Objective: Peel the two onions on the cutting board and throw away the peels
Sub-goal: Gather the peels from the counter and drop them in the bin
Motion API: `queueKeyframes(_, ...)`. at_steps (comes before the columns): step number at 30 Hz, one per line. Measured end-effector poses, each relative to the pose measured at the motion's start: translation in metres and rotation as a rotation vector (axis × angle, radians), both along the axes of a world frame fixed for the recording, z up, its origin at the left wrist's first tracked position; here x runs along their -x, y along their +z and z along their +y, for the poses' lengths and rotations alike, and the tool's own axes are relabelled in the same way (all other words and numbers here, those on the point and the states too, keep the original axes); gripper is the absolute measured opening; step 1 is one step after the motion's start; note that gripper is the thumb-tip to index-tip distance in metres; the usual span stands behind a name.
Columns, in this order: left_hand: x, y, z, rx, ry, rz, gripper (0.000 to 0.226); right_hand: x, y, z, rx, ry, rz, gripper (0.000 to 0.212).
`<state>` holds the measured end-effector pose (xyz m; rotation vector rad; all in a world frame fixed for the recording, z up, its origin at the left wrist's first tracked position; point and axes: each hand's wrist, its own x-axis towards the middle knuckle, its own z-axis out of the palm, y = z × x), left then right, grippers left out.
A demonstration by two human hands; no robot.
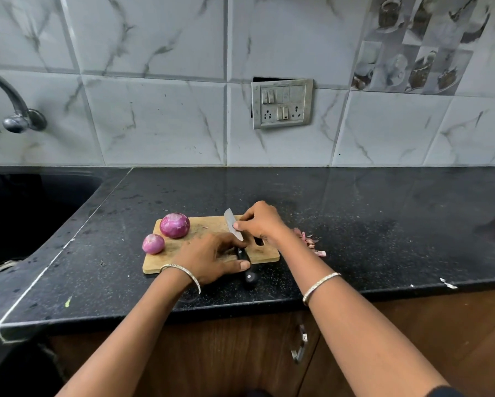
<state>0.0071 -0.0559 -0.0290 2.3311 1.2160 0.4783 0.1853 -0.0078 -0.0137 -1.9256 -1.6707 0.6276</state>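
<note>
Two purple onions lie on the left part of a wooden cutting board point(265, 253): a large onion point(174, 225) at the back and a small onion point(153, 244) at the board's left edge. A knife point(232, 224) with a black handle lies across the board's middle. My left hand point(212, 257) grips the knife handle. My right hand point(259, 222) pinches the blade near its middle. Loose pink peels point(310, 242) lie on the black counter just right of the board.
A dark sink point(25, 213) is sunk into the counter at the left, with a tap point(14, 110) above it. A switch plate point(282, 104) sits on the tiled wall. A small white scrap point(448, 283) lies near the counter's front edge at the right.
</note>
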Motion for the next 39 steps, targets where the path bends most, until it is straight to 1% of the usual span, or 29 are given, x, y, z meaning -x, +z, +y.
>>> queueKeyframes(2,0.002,-0.001,-0.001,0.011,-0.006,-0.021,0.045,0.006,0.0,0.006,0.053,-0.082,0.102,0.042)
queueKeyframes(4,0.003,-0.003,-0.001,0.014,-0.016,-0.045,0.043,0.012,0.002,0.008,0.123,-0.134,0.148,0.05)
queueKeyframes(8,0.005,-0.004,-0.001,0.033,-0.019,-0.072,0.041,0.016,0.006,0.006,0.184,-0.249,0.199,0.034)
queueKeyframes(11,0.006,-0.006,0.001,0.035,0.001,-0.084,0.044,0.005,0.006,0.004,0.077,-0.34,0.22,0.034)
queueKeyframes(13,0.009,-0.005,0.004,0.049,-0.014,-0.092,0.046,-0.01,0.005,0.002,-0.009,-0.426,0.139,0.04)
queueKeyframes(14,0.011,-0.005,0.005,0.048,-0.023,-0.119,0.045,-0.02,0.005,0.001,-0.032,-0.467,0.078,0.039)
queueKeyframes(15,0.014,-0.005,0.006,0.054,-0.022,-0.18,0.045,-0.028,0.005,-0.004,-0.044,-0.491,0.013,0.034)
queueKeyframes(17,0.02,-0.003,0.006,0.053,0.028,-0.369,0.042,-0.039,0.012,-0.023,-0.043,-0.482,-0.149,0.025)
queueKeyframes(19,0.024,0.002,0.003,0.019,0.135,-0.51,0.036,-0.046,0.014,-0.037,-0.073,-0.47,-0.274,0.028)
queueKeyframes(20,0.024,0.005,0.001,-0.006,0.204,-0.531,0.032,-0.048,0.014,-0.043,-0.102,-0.475,-0.294,0.027)
queueKeyframes(21,0.023,0.008,-0.004,-0.023,0.273,-0.532,0.026,-0.046,0.015,-0.048,-0.139,-0.479,-0.297,0.024)
queueKeyframes(23,0.014,0.01,-0.02,-0.053,0.349,-0.428,0.009,-0.039,0.015,-0.055,-0.224,-0.489,-0.3,0.013)
queueKeyframes(24,0.007,0.009,-0.032,-0.063,0.357,-0.338,0.018,-0.035,0.014,-0.056,-0.251,-0.479,-0.313,0.01)
queueKeyframes(25,-0.002,0.005,-0.043,-0.051,0.362,-0.25,0.033,-0.032,0.014,-0.058,-0.264,-0.463,-0.339,0.012)
queueKeyframes(27,-0.021,-0.005,-0.06,-0.014,0.42,-0.11,0.058,-0.024,0.012,-0.06,-0.253,-0.422,-0.386,0.023)
queueKeyframes(28,-0.03,-0.007,-0.067,0.003,0.458,-0.079,0.063,-0.02,0.011,-0.061,-0.254,-0.403,-0.383,0.027)
queueKeyframes(29,-0.037,-0.009,-0.07,0.018,0.491,-0.085,0.064,-0.018,0.01,-0.062,-0.269,-0.386,-0.361,0.027)
queueKeyframes(30,-0.042,-0.01,-0.071,0.034,0.512,-0.115,0.059,-0.016,0.01,-0.064,-0.295,-0.376,-0.331,0.024)
queueKeyframes(32,-0.048,-0.007,-0.069,0.069,0.531,-0.169,0.043,-0.013,0.01,-0.067,-0.338,-0.358,-0.289,0.015)
queueKeyframes(33,-0.049,-0.007,-0.066,0.085,0.531,-0.169,0.042,-0.014,0.009,-0.068,-0.344,-0.344,-0.273,0.012)
queueKeyframes(35,-0.05,-0.004,-0.062,0.119,0.517,-0.15,0.039,-0.015,0.007,-0.072,-0.303,-0.29,-0.24,0.013)
queueKeyframes(37,-0.051,-0.003,-0.055,0.141,0.502,-0.131,0.037,-0.013,0.002,-0.074,-0.212,-0.184,-0.217,0.014)
queueKeyframes(39,-0.049,-0.003,-0.049,0.17,0.482,-0.124,0.041,-0.008,-0.003,-0.077,-0.144,-0.073,-0.231,0.018)
